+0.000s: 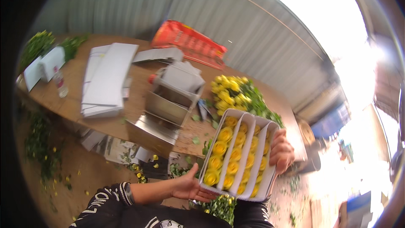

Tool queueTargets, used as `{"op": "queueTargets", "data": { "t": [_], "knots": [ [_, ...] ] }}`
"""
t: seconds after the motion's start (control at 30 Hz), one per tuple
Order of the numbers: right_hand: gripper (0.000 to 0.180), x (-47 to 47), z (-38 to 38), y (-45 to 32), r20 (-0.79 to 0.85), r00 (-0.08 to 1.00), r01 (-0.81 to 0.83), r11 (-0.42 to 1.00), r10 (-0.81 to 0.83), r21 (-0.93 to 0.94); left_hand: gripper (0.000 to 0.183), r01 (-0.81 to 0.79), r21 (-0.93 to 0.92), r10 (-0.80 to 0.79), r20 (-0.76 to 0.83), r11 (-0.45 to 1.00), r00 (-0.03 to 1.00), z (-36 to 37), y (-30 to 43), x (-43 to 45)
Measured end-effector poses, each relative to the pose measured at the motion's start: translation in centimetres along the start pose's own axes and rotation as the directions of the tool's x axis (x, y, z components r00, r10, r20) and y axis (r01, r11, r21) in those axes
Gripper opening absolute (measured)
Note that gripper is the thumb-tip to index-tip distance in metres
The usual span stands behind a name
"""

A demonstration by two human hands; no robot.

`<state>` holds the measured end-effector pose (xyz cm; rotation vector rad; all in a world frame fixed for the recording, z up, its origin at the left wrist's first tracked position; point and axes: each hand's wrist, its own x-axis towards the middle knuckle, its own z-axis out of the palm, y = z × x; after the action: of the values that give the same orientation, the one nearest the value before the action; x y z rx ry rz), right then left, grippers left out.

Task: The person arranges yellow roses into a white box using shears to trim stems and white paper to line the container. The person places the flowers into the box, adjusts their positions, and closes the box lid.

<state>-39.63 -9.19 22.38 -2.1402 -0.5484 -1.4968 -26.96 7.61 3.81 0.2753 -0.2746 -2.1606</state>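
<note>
A white corrugated cardboard wrap (265, 182) stands tilted towards me, packed with rows of yellow roses (225, 134) parted by white card strips. My right hand (281, 152) grips its right side, fingers over the upper right edge. At its lower left corner, my left hand (190, 186) has the thumb up along the side and the fingers under the bottom edge. Only the rose heads show; the stems are hidden. Just beyond lies a loose bunch of yellow roses (228, 94) with green leaves on the wooden table (129, 109).
A metal packing frame (169, 104) stands mid-table, with shears (204, 109) beside it. White cardboard sheets (107, 76), a plastic bottle (60, 82) and a red printed package (190, 44) are farther left and back. Cut leaves and petals litter the floor (76, 177). A corrugated metal wall (126, 6) rises behind.
</note>
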Motion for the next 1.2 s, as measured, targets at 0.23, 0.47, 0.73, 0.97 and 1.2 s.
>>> {"op": "queueTargets", "data": {
  "t": [0.23, 0.47, 0.73, 0.97, 1.2],
  "knots": [
    [0.049, -7.9, -6.3, -17.3, -0.268, 0.939, -0.04, 0.704, -0.216, -0.709, 0.068, 0.137, 0.214, -0.154, 0.067, 0.967, 0.986, 5.1, -8.8, 8.3],
    [0.062, -22.5, -6.9, -42.1, -0.644, 0.448, -0.715, 0.681, 0.62, 0.158, 0.058, -0.037, 0.527, -0.137, 0.287, 0.849, 0.948, 8.9, -19.3, 16.9],
    [0.052, -32.2, -3.6, -58.7, -0.931, -0.021, -0.262, 0.897, 0.364, 0.356, 0.096, -0.061, 0.794, -0.604, 0.507, 0.604, 0.616, 18.8, -37.0, 20.1],
    [0.047, -36.5, 1.3, -71.7, -0.966, -0.226, 0.019, 0.991, -0.125, -0.132, 0.078, -0.083, 0.934, -0.905, 0.356, 0.346, 0.234, 20.7, -45.7, 18.4],
    [0.051, -50.1, -4.8, -81.0, -0.777, -0.38, -0.075, 0.854, -0.502, -0.515, 0.064, 0.055, 0.998, -0.861, -0.037, -0.011, 0.506, 11.1, -42.5, 19.0]
  ]
}}
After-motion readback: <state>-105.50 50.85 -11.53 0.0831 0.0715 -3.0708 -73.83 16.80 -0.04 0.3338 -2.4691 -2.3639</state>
